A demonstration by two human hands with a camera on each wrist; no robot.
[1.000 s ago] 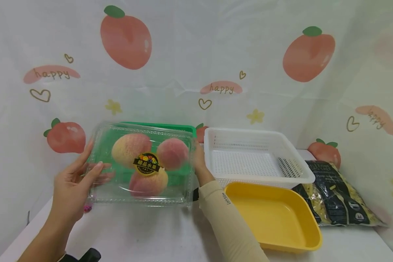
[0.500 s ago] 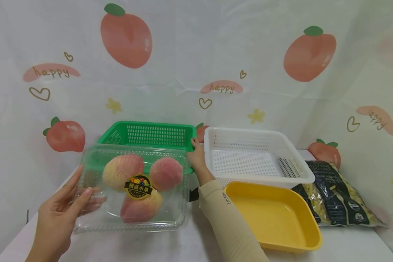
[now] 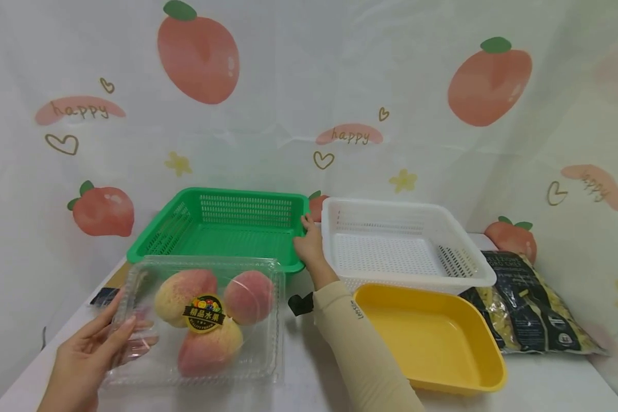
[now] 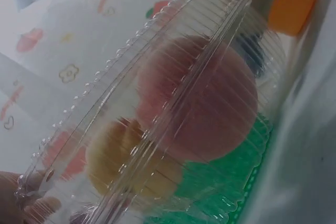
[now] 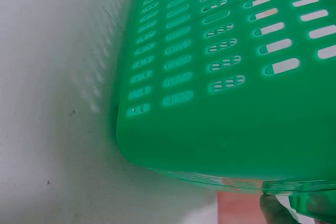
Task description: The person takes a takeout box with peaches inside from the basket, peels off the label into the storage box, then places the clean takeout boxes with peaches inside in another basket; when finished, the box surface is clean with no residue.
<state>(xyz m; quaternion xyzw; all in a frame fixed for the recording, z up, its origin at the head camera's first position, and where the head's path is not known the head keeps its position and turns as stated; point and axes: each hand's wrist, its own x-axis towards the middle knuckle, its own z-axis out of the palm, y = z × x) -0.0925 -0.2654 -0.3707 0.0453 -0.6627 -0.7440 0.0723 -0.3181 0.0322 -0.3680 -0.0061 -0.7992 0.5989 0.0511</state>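
Observation:
My left hand [image 3: 84,355] holds the left side of a clear plastic fruit box [image 3: 260,357], thumb over the lid and fingers showing through it. Inside lie three peaches [image 3: 209,346] under a black and gold label [image 3: 203,313]. The left wrist view looks through the ribbed wall at two of the peaches [image 4: 202,103]. My right hand [image 3: 310,247] grips the right rim of a green basket [image 3: 213,266], which stands behind the box. In the right wrist view the basket's perforated side [image 5: 210,135] fills most of the picture, with a fingertip [image 5: 273,208] at its rim.
A white perforated basket [image 3: 458,280] stands right of the green one. In front of it sits a yellow tub [image 3: 427,343], below my right forearm's side. A bag of pasta [image 3: 541,315] lies far right. A dark flat packet [image 3: 105,296] shows at the left, behind the box.
The fruit box has come down and toward me, away from the green basket it was covering. My left hand moved with it, while my right hand stays at the basket's right rim.

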